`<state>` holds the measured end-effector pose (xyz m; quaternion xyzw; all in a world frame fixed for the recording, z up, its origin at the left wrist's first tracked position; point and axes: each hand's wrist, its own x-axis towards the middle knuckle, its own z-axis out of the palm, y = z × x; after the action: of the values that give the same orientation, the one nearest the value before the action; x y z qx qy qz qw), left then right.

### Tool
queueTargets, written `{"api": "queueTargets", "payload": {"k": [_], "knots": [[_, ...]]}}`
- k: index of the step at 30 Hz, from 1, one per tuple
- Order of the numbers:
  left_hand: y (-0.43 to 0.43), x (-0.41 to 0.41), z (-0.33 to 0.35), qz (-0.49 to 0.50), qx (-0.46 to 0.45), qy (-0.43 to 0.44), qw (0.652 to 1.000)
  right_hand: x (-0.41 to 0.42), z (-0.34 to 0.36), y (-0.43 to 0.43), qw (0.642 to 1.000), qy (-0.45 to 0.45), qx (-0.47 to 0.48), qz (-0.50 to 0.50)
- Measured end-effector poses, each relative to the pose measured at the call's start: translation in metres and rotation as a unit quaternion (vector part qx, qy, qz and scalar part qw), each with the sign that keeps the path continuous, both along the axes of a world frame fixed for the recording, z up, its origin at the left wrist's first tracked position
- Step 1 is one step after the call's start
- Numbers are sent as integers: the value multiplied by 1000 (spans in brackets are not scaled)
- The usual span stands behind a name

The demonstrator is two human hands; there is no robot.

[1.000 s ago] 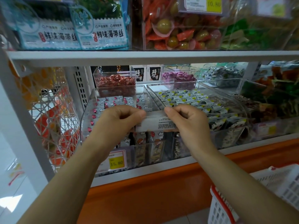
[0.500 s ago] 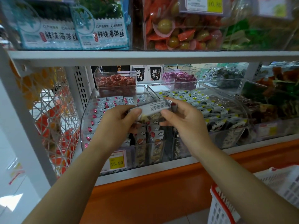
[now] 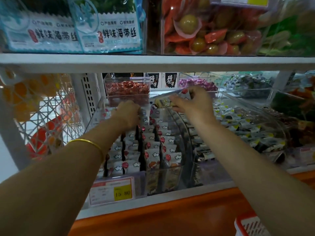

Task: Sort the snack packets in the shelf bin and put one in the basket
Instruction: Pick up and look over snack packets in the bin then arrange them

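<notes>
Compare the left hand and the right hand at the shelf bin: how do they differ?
The right hand pinches one snack packet above the shelf bin; the left hand is down among the rows of packets inside, fingertips hidden. The left arm wears a gold bangle; the right arm is bare. Both reach toward the bin's back.

I wear one thin gold-coloured bangle (image 3: 88, 143) round my left forearm (image 3: 68, 167), well up from my left hand (image 3: 128, 114): a plain, smooth band with a bright sheen. Both forearms are bare along all that shows.
</notes>
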<state>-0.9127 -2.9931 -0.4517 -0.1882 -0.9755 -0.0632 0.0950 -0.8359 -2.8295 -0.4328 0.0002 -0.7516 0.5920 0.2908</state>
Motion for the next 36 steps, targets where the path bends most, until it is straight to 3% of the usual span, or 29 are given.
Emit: {"api": "queueTargets", "payload": {"k": [2, 12, 20, 27, 32, 36], "knots": [[0, -12, -4, -2, -16, -19, 1000, -17, 1, -3, 1000, -5, 31, -5], [-8, -21, -6, 3, 83, -91, 992, -75, 7, -19, 967, -28, 253, -2], [-11, -8, -1, 3, 85, -83, 993, -102, 3, -43, 898, -95, 427, 51], [-18, 2, -12, 7, 79, -76, 994, -105, -12, -61, 822, -199, 518, 124], [-19, 9, -9, -5, 83, -73, 994, -113, -2, -56, 867, -134, 478, 39], [-21, 11, -10, -11, 92, -77, 993, -129, -5, -56, 861, -138, 490, -3]]}}
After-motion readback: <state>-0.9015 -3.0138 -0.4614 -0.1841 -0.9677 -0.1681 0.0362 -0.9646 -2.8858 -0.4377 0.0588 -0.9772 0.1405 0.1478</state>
